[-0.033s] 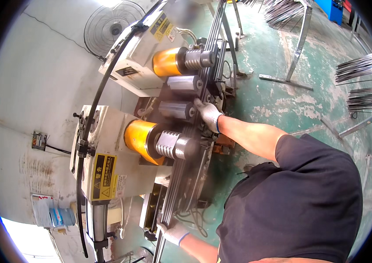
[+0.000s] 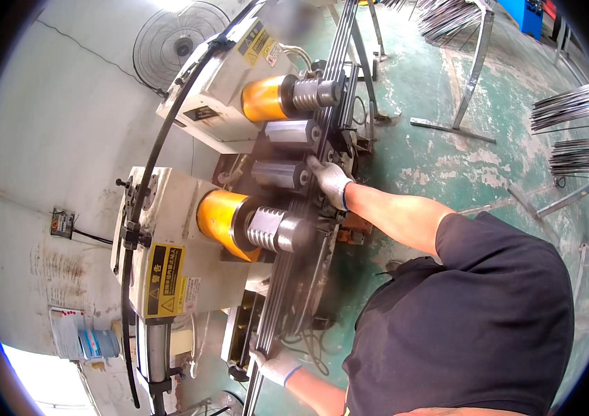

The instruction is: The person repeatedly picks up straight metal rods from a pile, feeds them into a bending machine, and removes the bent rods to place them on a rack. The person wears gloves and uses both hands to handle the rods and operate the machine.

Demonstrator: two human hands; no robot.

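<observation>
Long thin metal bars (image 2: 283, 305) lie side by side along a machine, running from the lower edge to the top. My left hand (image 2: 277, 365), in a pale glove, is closed around the bars near the lower end. Farther along, my gloved right hand (image 2: 331, 180) is closed at the bars beside two grey faceted rollers (image 2: 282, 174); its fingertips are partly hidden. Two ridged metal rollers with orange collars (image 2: 225, 216) stand out from the machine heads, one before and one beyond my right hand.
White machine housings (image 2: 173, 208) with yellow warning labels and a black hose (image 2: 159, 139) stand on the left. A fan (image 2: 182, 46) is by the wall. Metal stands (image 2: 471, 76) and bundles of thin rods (image 2: 572, 107) are on the right, over a worn green floor (image 2: 440, 145).
My left hand has shifted very slightly along the bars, away from the lower edge. My right hand and the rollers look unmoved.
</observation>
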